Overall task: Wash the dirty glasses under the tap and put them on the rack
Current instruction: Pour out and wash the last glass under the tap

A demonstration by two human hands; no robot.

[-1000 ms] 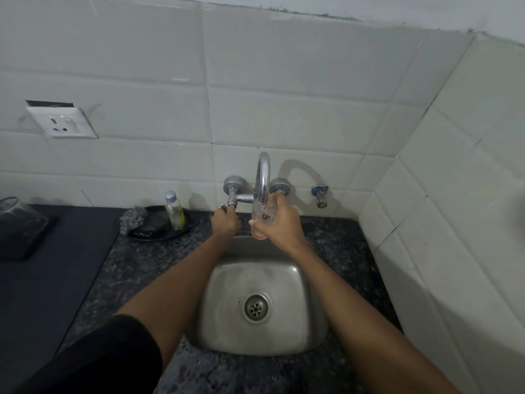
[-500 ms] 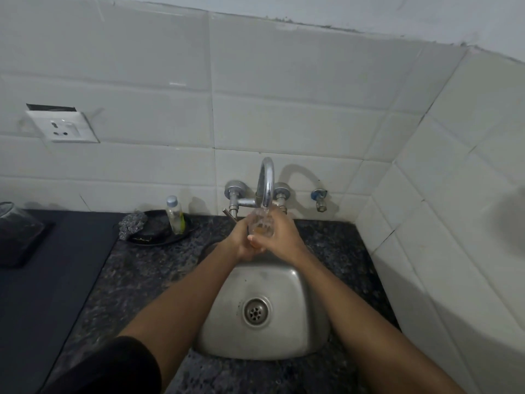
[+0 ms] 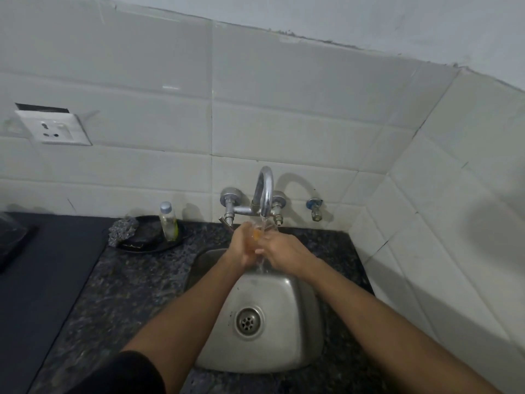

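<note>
Hands on the glass, rinse in progress.

Your left hand and right hand are cupped together around a small glass, fingers curled about it, holding it right under the tap while water runs through it into the sink. You look to be at the washing step. Next you would need to tip the water out and carry the glass to the rack, which is not in view; keep a firm grip on it, since wet glass is likely slippery over the stone bench.
</note>
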